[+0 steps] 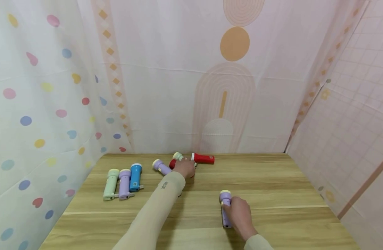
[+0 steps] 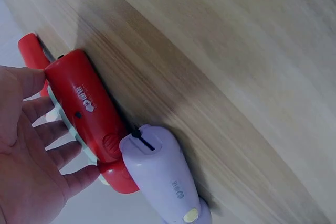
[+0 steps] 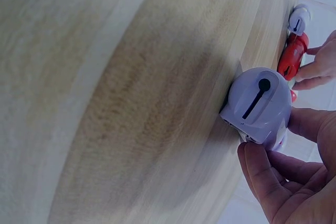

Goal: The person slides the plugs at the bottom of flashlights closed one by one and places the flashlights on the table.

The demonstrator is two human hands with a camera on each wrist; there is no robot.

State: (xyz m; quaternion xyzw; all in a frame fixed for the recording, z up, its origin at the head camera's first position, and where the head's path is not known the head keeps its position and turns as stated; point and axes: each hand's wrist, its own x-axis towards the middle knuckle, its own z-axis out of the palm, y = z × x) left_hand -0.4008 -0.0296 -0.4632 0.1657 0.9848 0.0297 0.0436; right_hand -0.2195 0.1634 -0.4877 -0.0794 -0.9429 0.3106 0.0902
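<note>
My left hand (image 1: 185, 168) reaches over the back of the table to a red flashlight (image 2: 86, 103). Its spread fingertips touch the flashlight along one side, with the thumb at the tail end. Against the red flashlight's head end lies the tail of a purple flashlight (image 1: 162, 167). Behind it is a mint flashlight (image 1: 177, 156), partly hidden by the hand. Nearer the front, my right hand (image 1: 241, 212) grips another purple flashlight (image 3: 258, 103) between thumb and fingers, its cream-rimmed head pointing away from me.
A second red flashlight (image 1: 204, 159) lies at the table's back edge. To the left, a mint flashlight (image 1: 111, 185), a purple flashlight (image 1: 124, 184) and a blue flashlight (image 1: 135, 177) lie side by side, small pieces sticking out near their tails. Patterned curtains (image 1: 166, 104) surround the wooden table (image 1: 288, 194).
</note>
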